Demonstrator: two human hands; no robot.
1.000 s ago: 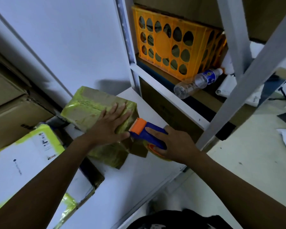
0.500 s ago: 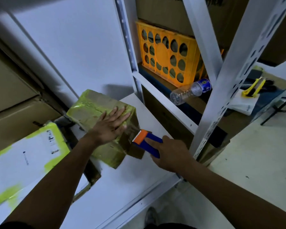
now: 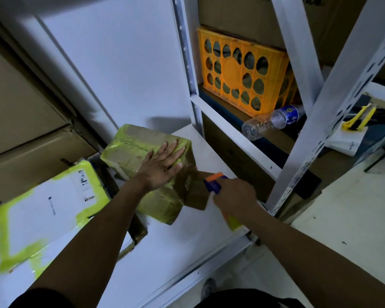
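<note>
My left hand (image 3: 162, 167) lies flat, fingers spread, on the yellow-taped parcel (image 3: 131, 150), pinning it to the tabletop (image 3: 176, 241), while my right hand (image 3: 233, 194), curled round the tape dispenser (image 3: 213, 183), has drawn back from the parcel's near corner, stretching brown tape (image 3: 196, 192) between them, so I judge this strip nearly laid.

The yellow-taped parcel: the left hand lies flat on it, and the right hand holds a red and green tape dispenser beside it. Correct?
Only the colour is wrong: in the head view the tape dispenser is blue with an orange end. The left hand does lie flat on the yellow-taped parcel, and the right hand holds the dispenser beside it.
</note>
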